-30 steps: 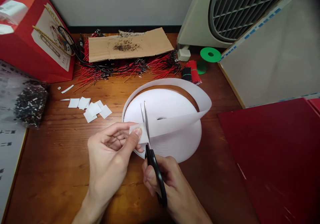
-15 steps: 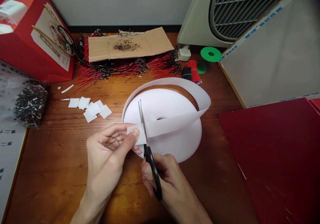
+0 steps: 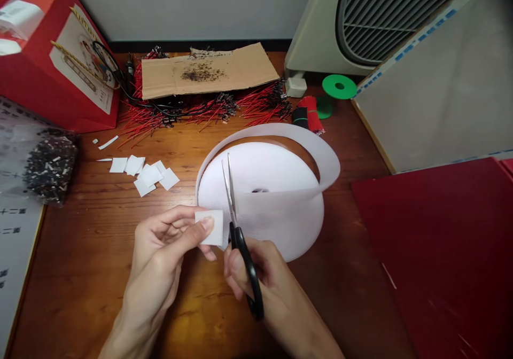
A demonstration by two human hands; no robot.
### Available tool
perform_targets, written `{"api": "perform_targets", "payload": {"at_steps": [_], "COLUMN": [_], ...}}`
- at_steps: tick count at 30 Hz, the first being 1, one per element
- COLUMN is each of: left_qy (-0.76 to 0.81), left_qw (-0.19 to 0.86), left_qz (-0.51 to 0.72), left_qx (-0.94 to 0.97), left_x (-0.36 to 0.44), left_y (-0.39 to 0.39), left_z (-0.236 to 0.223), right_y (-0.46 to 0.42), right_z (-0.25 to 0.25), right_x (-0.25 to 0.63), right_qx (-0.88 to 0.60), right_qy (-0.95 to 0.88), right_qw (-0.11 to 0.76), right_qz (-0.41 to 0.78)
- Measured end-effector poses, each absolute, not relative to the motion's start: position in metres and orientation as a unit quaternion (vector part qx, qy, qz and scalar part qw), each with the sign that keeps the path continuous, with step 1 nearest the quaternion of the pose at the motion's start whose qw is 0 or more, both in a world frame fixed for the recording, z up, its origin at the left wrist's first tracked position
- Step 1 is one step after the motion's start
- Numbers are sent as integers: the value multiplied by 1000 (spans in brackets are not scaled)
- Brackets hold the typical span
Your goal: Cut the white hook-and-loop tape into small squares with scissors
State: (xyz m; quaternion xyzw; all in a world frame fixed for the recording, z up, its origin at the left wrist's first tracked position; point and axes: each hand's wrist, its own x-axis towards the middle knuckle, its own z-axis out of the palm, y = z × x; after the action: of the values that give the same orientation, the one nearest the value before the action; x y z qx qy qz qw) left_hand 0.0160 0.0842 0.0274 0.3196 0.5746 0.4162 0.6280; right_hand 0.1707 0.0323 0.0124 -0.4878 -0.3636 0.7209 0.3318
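Note:
Between thumb and fingers, my left hand (image 3: pixel 166 249) pinches a small white square of tape (image 3: pixel 216 226), separate from the strip. My right hand (image 3: pixel 256 273) grips black-handled scissors (image 3: pixel 249 273), their blades slightly apart and pointing away from me, just right of the square. Behind the blades lies a large flat roll of white tape (image 3: pixel 292 225), which looks like hook-and-loop tape. Its loose strip (image 3: pixel 326 161) loops round the back and right, with the end lying across the roll near the blades. Several cut white squares (image 3: pixel 151 175) lie overlapping on the table to the left.
Cardboard (image 3: pixel 240 68) with dark specks rests on bundles of red wires (image 3: pixel 160 116) at the back. A red paper bag (image 3: pixel 36 81) and a plastic bag of small dark parts (image 3: pixel 50 166) stand left. A heater-like appliance (image 3: pixel 312 33), green spool (image 3: pixel 339 86) and red board (image 3: pixel 441 241) are right.
The square has come off the strip. My left hand has moved it down and left, away from the scissors, whose blades are a little wider apart.

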Motion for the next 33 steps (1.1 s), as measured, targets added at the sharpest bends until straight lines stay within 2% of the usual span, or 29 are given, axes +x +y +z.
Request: {"api": "perform_targets", "payload": {"at_steps": [2,6,8,15,23,25,27,30,33], "left_qy": [607,707,717,731,702,699,684,597,523], "left_qw": [580,353,280,159,69,113,264,534,664], "left_qz": [413,406,381,358,342,390,427,389,340], "left_qx": [354,460,513,558,620,589,530,455,414], "left_x": [5,-29,-44,-61,-58,-53,-48,-38,-28], "left_y": [88,105,113,118,115,109,101,89,78], "left_z": [23,3,-8,-28,-15,-5,5,17,22], "right_y": [33,34,33,32,30,32,35,39,40], "right_z": [11,11,12,19,16,17,18,16,9], "right_x": [173,177,179,179,179,179,180,181,182], "right_qx": [-491,-492,-483,-452,-433,-402,-369,-328,-299], "right_qy": [-373,-395,-398,-397,-379,-380,-378,-371,-352], "right_qw": [328,280,268,200,198,211,241,285,301], "right_qz": [716,723,732,773,794,806,814,821,834]}}
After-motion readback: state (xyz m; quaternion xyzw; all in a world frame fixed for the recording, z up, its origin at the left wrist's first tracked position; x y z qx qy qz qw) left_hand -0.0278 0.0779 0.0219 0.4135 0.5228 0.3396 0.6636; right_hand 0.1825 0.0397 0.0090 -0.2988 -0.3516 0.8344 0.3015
